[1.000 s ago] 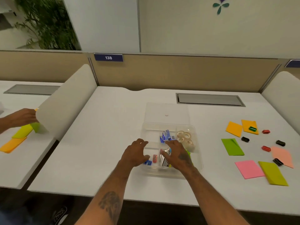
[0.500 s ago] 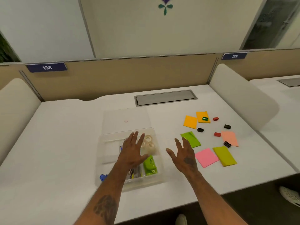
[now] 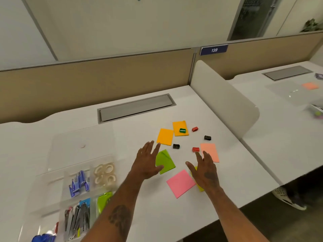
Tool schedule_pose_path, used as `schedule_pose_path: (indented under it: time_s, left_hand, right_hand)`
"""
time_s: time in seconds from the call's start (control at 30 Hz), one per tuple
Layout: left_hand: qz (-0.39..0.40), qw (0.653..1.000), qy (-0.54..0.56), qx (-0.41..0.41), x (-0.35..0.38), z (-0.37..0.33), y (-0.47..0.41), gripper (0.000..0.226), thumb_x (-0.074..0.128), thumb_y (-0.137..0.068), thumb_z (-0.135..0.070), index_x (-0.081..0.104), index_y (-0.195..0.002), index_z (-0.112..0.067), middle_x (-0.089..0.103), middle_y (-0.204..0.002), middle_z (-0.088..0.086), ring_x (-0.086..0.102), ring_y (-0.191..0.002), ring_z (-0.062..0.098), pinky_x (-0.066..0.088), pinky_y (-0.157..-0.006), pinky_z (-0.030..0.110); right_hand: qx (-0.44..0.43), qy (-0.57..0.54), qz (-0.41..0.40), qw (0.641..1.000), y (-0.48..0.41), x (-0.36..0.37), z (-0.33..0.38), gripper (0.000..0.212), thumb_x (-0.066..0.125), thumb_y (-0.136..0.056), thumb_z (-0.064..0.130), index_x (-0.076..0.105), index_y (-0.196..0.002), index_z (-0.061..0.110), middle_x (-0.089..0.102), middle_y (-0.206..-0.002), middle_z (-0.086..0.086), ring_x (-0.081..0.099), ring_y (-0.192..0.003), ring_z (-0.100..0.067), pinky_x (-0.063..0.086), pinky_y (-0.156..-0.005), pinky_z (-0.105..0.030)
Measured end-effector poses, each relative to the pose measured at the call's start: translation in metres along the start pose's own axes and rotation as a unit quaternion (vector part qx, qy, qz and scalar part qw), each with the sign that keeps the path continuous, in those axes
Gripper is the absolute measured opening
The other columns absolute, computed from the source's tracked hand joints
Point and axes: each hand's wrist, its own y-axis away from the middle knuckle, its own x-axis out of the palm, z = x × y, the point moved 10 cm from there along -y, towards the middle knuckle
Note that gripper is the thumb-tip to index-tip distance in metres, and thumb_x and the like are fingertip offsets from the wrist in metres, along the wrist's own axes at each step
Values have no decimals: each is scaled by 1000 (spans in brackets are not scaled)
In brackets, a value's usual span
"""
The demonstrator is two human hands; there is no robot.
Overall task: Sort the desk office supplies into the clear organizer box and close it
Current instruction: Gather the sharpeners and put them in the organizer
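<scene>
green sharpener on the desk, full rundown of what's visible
The green sharpener is a small, glossy, dark green block, plastic by the look of it, with a pale slot or blade strip along its near face. It lies flat on the farther of two orange sticky pads, toward that pad's right side, and touches nothing else. It sits at the far edge of the scattered supplies on the white desk, well beyond both hands. Finer detail is too small to make out.
</scene>
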Motion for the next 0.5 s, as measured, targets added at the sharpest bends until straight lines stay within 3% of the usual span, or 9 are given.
schedule_pose_path:
  time_s: [0.07, 0.23, 0.33, 0.5]
  left_hand:
    - [14, 1000, -15, 8, 9, -16, -20, 95, 48, -88, -62, -9, -154, -26, -10, -163, 6, -9, -151, 26, 8, -122, 48]
    - [46, 998, -41, 25, 33, -46, -58, 92, 50, -89, -60, -6, -154, -27, -9, -163, 7, -8, -151, 26, 7, -121, 48]
    - [70, 996, -47, 20, 49, -56, -78, 86, 49, -92, -55, -2, -155, -27, -8, -163, 7, -7, -151, 26, 8, -122, 47]
    - [92, 995, -46, 20, 61, -69, -103, 70, 47, -97, -40, 10, -155, -27, 5, -163, 6, 6, -150, 28, 21, -119, 45]
  right_hand:
    - [-8, 28, 5, 1000, -10, -1, -15, 89, 8, -80, 78, 27, -149, 24, 22, -157, -11, 17, -146, -27, 30, -112, -46]
    - [-12, 58, 37, 998, -27, 10, -45, 67, 35, -91, 61, 32, -148, 26, 25, -156, -10, 22, -145, -28, 34, -110, -46]
    - [-32, 78, 37, 996, -34, 13, -54, 58, 30, -94, 54, 38, -145, 26, 34, -152, -12, 35, -138, -30, 41, -103, -42]
    - [-50, 91, 81, 991, -39, 25, -67, 49, 36, -98, 41, 33, -146, 31, 33, -150, -4, 37, -133, -24, 41, -99, -36]
